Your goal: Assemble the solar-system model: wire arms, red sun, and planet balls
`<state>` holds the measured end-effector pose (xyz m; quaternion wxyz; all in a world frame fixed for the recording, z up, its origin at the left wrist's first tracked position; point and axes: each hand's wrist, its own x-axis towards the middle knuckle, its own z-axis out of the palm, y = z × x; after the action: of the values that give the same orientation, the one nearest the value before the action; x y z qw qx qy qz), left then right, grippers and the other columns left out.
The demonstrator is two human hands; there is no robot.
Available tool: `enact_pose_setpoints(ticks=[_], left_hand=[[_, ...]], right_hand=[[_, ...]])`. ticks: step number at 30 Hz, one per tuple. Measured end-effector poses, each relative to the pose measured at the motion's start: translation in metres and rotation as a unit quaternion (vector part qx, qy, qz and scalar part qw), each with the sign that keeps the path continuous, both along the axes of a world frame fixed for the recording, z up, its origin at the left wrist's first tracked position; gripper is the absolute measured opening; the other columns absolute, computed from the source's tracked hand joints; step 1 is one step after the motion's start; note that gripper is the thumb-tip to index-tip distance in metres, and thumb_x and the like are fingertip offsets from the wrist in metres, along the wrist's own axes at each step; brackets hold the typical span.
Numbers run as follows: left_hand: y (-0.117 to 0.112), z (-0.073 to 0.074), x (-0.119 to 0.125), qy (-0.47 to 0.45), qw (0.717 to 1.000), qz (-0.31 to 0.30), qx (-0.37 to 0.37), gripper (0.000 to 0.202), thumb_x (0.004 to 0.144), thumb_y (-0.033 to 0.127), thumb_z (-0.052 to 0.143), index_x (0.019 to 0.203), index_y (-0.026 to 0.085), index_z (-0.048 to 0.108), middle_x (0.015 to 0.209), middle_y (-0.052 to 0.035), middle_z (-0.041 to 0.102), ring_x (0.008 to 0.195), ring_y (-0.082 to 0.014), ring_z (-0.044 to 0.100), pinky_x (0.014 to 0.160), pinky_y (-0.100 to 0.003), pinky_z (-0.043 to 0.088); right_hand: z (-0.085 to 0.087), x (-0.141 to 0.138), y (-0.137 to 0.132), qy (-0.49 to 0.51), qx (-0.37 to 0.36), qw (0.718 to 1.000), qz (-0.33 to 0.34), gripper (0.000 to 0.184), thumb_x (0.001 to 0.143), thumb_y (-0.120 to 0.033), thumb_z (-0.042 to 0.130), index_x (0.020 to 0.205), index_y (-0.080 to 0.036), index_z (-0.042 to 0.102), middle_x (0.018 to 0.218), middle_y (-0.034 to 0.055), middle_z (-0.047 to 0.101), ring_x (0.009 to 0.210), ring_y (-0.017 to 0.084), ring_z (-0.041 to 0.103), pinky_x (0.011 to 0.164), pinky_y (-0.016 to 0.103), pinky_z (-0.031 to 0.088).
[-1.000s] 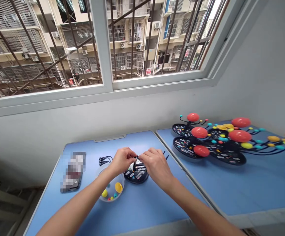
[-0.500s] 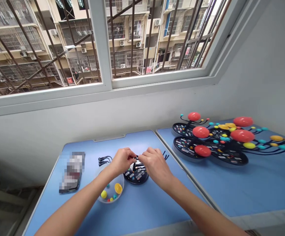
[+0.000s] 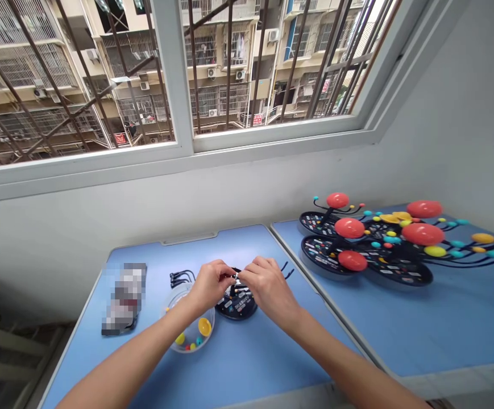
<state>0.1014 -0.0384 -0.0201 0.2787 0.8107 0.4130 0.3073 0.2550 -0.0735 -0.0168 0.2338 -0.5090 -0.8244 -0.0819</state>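
A round black base [image 3: 237,306] with coloured labels lies on the near blue table [image 3: 247,363]. Over it, my left hand [image 3: 210,284] and my right hand [image 3: 266,287] meet fingertip to fingertip, both pinched on a small black piece at the top of the base's post. Just left of the base stands a clear bowl [image 3: 189,326] holding yellow, green and red balls. Loose black curved arms [image 3: 181,278] lie behind the bowl, and two more [image 3: 287,270] stick out past my right hand.
Several finished solar-system models [image 3: 370,244] with red, yellow and teal balls crowd the right-hand blue table [image 3: 443,324]. A blurred dark packet [image 3: 123,298] lies at the near table's left. A grey wall and barred window rise behind.
Both hands have sunk slightly toward the base while keeping their pinch. The view has shifted a little; nothing else moved.
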Motion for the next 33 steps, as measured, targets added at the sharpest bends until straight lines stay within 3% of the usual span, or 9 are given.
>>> enact_pose_setpoints(ticks=[11, 20, 22, 25, 29, 33], left_hand=[[0.005, -0.006, 0.002, 0.118, 0.992, 0.002, -0.046, 0.014, 0.067, 0.008, 0.056, 0.066, 0.016, 0.068, 0.066, -0.0004, 0.058, 0.058, -0.0118, 0.050, 0.055, -0.021, 0.037], [0.005, -0.008, 0.003, 0.130, 0.988, 0.004, -0.080, 0.015, 0.063, 0.011, 0.059, 0.073, 0.016, 0.070, 0.067, -0.0002, 0.063, 0.060, -0.0124, 0.053, 0.055, -0.020, 0.039], [0.010, -0.004, -0.007, 0.118, 0.989, 0.007, -0.091, 0.021, 0.064, 0.015, 0.061, 0.084, 0.017, 0.070, 0.069, 0.0003, 0.065, 0.061, -0.0121, 0.054, 0.056, -0.020, 0.041], [0.022, 0.008, -0.039, 0.119, 0.985, 0.081, -0.093, 0.025, 0.070, 0.017, 0.056, 0.092, 0.016, 0.068, 0.075, -0.0016, 0.067, 0.065, -0.0125, 0.057, 0.061, -0.020, 0.043], [0.036, 0.016, -0.093, 0.170, 0.970, 0.151, -0.082, 0.020, 0.066, 0.011, 0.052, 0.074, 0.014, 0.070, 0.071, -0.0051, 0.066, 0.066, -0.0161, 0.057, 0.064, -0.025, 0.042], [0.039, 0.008, -0.121, 0.203, 0.961, 0.154, -0.103, 0.020, 0.057, 0.008, 0.054, 0.067, 0.016, 0.070, 0.061, -0.0025, 0.062, 0.062, -0.0157, 0.055, 0.058, -0.024, 0.040]], right_hand=[[-0.009, -0.003, 0.001, -0.033, -0.031, 0.999, -0.003, 0.020, 0.081, -0.013, 0.057, 0.062, -0.018, 0.061, 0.061, 0.0004, 0.063, 0.070, 0.015, 0.047, 0.065, 0.028, 0.025], [-0.017, -0.005, 0.001, -0.032, -0.036, 0.999, -0.004, 0.019, 0.079, -0.009, 0.057, 0.062, -0.017, 0.061, 0.063, 0.0016, 0.062, 0.070, 0.016, 0.048, 0.065, 0.029, 0.027], [-0.016, -0.002, -0.001, -0.012, -0.023, 1.000, 0.003, 0.015, 0.079, -0.010, 0.056, 0.070, -0.018, 0.063, 0.066, 0.0018, 0.063, 0.071, 0.017, 0.049, 0.065, 0.029, 0.028], [-0.012, 0.004, -0.008, 0.045, 0.032, 0.998, 0.018, 0.016, 0.083, -0.011, 0.050, 0.083, -0.018, 0.064, 0.073, 0.0035, 0.064, 0.073, 0.018, 0.049, 0.067, 0.030, 0.031], [-0.009, 0.007, -0.023, 0.108, 0.089, 0.989, 0.044, 0.023, 0.088, -0.015, 0.041, 0.080, -0.017, 0.062, 0.073, 0.0052, 0.064, 0.070, 0.018, 0.049, 0.067, 0.031, 0.034], [-0.012, 0.002, -0.036, 0.134, 0.090, 0.985, 0.065, 0.025, 0.088, -0.015, 0.040, 0.076, -0.019, 0.061, 0.071, 0.0044, 0.064, 0.067, 0.017, 0.050, 0.066, 0.032, 0.037]])
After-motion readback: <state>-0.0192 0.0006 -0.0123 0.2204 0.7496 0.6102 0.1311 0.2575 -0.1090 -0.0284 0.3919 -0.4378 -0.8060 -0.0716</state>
